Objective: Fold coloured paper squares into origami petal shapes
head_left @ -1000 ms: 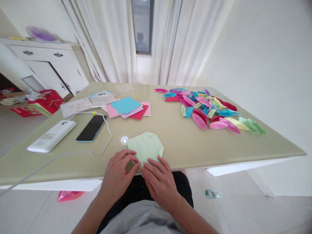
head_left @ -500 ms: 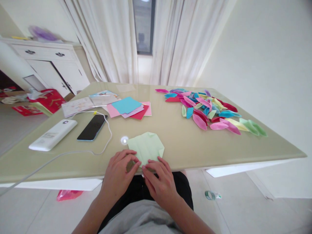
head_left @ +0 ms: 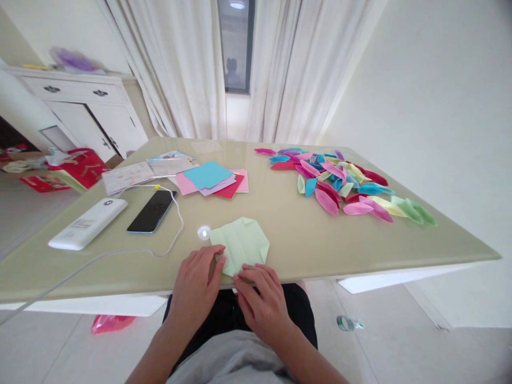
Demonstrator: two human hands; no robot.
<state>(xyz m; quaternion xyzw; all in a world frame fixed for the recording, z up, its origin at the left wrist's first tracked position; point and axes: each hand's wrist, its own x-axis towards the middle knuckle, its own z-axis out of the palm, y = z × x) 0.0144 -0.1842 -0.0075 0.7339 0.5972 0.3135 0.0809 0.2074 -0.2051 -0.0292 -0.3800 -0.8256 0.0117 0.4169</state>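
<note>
A light green sheet of paper (head_left: 242, 240) lies flat near the table's front edge. Faint creases run across it, and its far corner and right corner are folded in. At the paper's left corner is my left hand (head_left: 198, 280), with the thumb and index finger closing on that corner from either side. My right hand (head_left: 262, 298) has its fingertips pressed on the paper's near edge, the thumb tucked below. The near corner is partly covered by the right fingers.
Folded paper pieces (head_left: 332, 178) in many colours are heaped on the right. Coloured square sheets (head_left: 208, 175) lie behind the green paper. To the left are a phone (head_left: 152, 212), a white power bank (head_left: 88, 223) and a white cable (head_left: 182, 218). A shiny round spot (head_left: 204, 232) sits beside the paper.
My left hand has moved from the paper's near corner up and left to its left corner. My right hand stays at the near edge, barely shifted.
</note>
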